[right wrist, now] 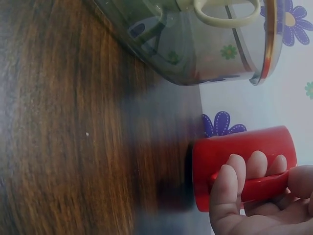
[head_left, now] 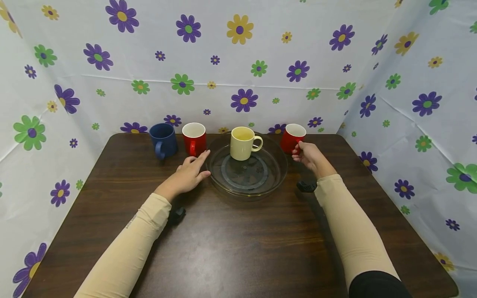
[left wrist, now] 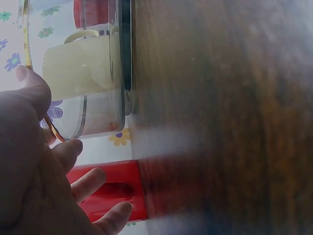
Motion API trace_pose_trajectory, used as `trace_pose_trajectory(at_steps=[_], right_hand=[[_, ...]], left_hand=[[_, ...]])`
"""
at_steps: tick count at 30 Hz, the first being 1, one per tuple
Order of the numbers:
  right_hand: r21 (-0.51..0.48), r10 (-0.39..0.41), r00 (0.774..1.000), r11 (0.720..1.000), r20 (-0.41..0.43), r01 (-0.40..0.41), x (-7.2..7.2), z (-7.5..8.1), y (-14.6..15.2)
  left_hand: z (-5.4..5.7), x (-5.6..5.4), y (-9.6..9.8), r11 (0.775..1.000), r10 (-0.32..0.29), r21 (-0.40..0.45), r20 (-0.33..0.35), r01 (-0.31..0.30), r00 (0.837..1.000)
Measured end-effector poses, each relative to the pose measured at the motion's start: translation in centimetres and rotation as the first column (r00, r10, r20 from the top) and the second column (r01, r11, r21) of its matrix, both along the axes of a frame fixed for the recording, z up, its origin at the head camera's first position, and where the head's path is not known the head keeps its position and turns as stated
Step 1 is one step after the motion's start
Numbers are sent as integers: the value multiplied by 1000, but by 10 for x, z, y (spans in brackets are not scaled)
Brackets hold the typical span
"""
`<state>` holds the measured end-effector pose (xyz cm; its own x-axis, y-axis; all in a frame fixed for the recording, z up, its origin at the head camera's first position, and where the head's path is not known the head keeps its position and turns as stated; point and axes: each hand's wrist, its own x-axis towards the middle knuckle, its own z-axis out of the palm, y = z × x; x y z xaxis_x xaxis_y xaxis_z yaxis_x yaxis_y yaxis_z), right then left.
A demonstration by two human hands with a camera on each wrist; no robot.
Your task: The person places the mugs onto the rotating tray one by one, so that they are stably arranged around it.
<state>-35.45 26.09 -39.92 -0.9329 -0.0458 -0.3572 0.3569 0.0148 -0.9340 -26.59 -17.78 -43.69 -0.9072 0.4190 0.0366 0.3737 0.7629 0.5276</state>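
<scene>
A clear glass dish (head_left: 246,191) stands on the table, and a pale yellow mug (head_left: 240,145) is upright inside it. My left hand (head_left: 186,176) is at the dish's left side, fingers spread and extended, with the thumb (left wrist: 36,93) against the rim. Just beyond those fingers is a red mug (head_left: 194,134). To the right of the dish, my right hand (head_left: 311,157) grips the handle of another red mug (right wrist: 244,147), its fingers curled through it. Whether this mug's base touches the table cannot be made out.
A dark blue mug (head_left: 164,138) stands at the far left of the row, handle toward me. The brown wooden table (head_left: 242,244) ends at a white flower-patterned cloth (head_left: 208,41) behind, with more cloth at both sides.
</scene>
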Motion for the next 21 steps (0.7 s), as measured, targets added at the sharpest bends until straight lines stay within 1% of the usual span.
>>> trace_pose_trajectory(at_steps=[5, 14, 18, 21], right_hand=[[20, 6, 1000, 1000, -12, -6, 1, 2, 4], [37, 22, 998, 999, -52, -20, 4, 10, 7], [46, 27, 998, 999, -62, -24, 7, 12, 9], [48, 33, 997, 998, -75, -30, 9, 13, 10]], left_hand=[[0, 0, 1, 1000, 7, 4, 16, -7, 1000], [-2, -1, 0, 1000, 7, 0, 13, -7, 1000], [-3, 0, 1, 1000, 9, -4, 17, -9, 1000], [-2, 2, 2, 1000, 4, -4, 7, -4, 1000]])
